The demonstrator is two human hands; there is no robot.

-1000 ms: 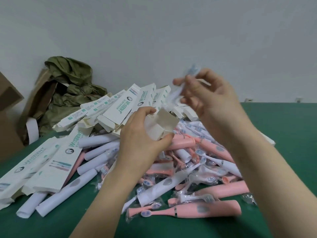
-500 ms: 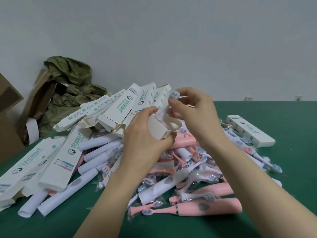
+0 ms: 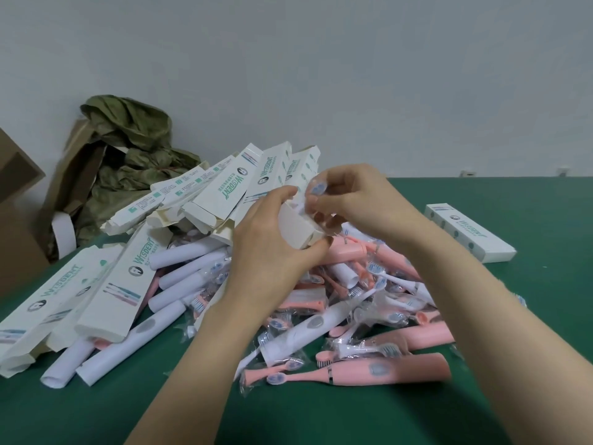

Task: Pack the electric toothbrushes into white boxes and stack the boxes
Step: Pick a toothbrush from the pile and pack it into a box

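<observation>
Your left hand (image 3: 269,252) grips the white box (image 3: 296,228), while at its one o'clock your right hand (image 3: 353,203) pinches a brush head (image 3: 319,187) against its open end.

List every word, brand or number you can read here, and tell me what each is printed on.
"WISDENT": white box leaning in the back pile.
"WISDENT": flat box at front left.
"WISDENT": neighbouring box just right of it.
"WISDENT": lone closed box on the right.
Small print beside the brand names and on the box sides: too small to read.
Nothing legible on the toothbrushes.
</observation>
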